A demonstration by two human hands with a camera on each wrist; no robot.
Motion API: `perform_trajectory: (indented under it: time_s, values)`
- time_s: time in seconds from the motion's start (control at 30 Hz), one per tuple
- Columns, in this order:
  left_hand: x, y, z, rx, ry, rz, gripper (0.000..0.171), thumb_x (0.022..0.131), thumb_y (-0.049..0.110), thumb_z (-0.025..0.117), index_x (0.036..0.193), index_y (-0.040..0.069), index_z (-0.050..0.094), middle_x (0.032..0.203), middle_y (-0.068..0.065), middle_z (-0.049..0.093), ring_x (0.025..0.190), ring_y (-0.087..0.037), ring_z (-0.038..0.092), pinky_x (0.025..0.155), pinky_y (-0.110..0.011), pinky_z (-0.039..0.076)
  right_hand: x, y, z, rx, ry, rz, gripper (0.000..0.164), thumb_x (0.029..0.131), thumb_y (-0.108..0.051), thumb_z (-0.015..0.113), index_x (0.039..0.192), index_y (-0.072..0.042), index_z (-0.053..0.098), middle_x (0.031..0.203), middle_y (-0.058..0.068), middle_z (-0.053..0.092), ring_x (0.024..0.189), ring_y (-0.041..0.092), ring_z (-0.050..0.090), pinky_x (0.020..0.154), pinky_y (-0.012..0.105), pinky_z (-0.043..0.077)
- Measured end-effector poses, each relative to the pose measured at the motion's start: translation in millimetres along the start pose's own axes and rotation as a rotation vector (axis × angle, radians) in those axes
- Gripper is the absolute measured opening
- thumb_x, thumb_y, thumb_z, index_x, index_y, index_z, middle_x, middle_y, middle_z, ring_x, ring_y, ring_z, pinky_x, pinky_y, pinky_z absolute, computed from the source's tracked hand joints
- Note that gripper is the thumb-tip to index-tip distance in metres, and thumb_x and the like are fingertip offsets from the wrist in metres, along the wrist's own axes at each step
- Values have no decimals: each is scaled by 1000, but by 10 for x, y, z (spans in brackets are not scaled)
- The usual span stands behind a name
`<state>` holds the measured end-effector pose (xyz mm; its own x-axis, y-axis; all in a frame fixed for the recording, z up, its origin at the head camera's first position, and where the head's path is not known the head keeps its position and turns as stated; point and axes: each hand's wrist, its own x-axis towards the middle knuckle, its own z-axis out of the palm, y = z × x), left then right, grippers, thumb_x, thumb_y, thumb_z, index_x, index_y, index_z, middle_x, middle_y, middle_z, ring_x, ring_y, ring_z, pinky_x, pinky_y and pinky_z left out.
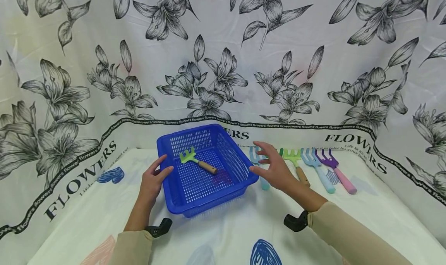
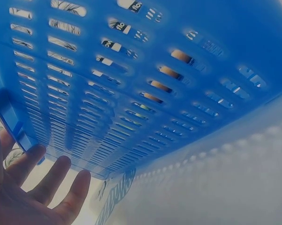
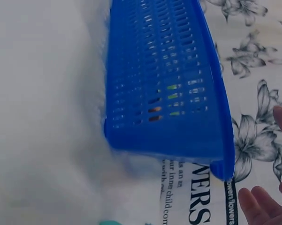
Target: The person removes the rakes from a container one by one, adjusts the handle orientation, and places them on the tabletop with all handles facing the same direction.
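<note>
A blue plastic basket point(image 1: 205, 207) with slotted walls stands in the middle of the head view. Inside it lies a small green hand rake point(image 1: 207, 167) with a wooden handle, tines toward the back left. My left hand point(image 1: 153, 176) is at the basket's left rim, its fingers loosely spread; the left wrist view shows the fingers point(image 2: 51, 183) beside the slotted wall point(image 2: 145, 140). At the right rim is my right hand point(image 1: 273, 166), thumb and fingers spread wide. In the right wrist view, its fingers point(image 3: 258, 204) appear apart from the basket point(image 3: 164, 136).
Several hand rakes lie in a row at the right: a light blue one point(image 1: 265, 183) partly behind my right hand, a green one with a wooden handle point(image 1: 302, 176), another light blue one point(image 1: 324, 178) and a purple one with a pink handle point(image 1: 343, 178). A flowered cloth point(image 1: 209, 71) hangs behind.
</note>
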<state>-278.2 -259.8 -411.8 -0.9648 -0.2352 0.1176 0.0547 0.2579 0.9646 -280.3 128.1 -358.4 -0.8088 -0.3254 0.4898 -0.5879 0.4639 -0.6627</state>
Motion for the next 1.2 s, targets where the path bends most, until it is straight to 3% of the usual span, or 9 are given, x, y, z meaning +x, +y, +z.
perform_trajectory:
  time_s: [0.3,0.6,1.0,1.2]
  values:
    - [-5,-12,-22,12,4,1,69,92,43,64,152,21,36,155,-15,30,137,-40,35,104,-56,37,182,-109,173,38,-57,13,84,81,-14,80,150,-16,33,152,10,32,128,34,48,88,48,53]
    - [-9,-28,-45,15,2,-9,70,93,44,63,152,22,35,156,-14,28,138,-40,33,105,-56,35,392,-197,362,62,-114,59,87,82,-18,80,152,-23,30,155,7,26,131,33,44,88,47,53]
    - [-2,-19,-21,12,5,9,68,93,42,64,152,20,36,156,-14,29,137,-41,35,104,-56,37,686,-274,572,110,-181,83,82,84,-22,78,152,-26,32,154,4,31,131,33,44,91,49,51]
    - [-2,-24,-1,17,0,16,70,92,44,64,151,20,37,155,-14,30,136,-40,36,104,-56,37,814,-254,658,100,-231,171,77,85,-28,77,150,-26,36,150,4,39,131,30,45,93,49,50]
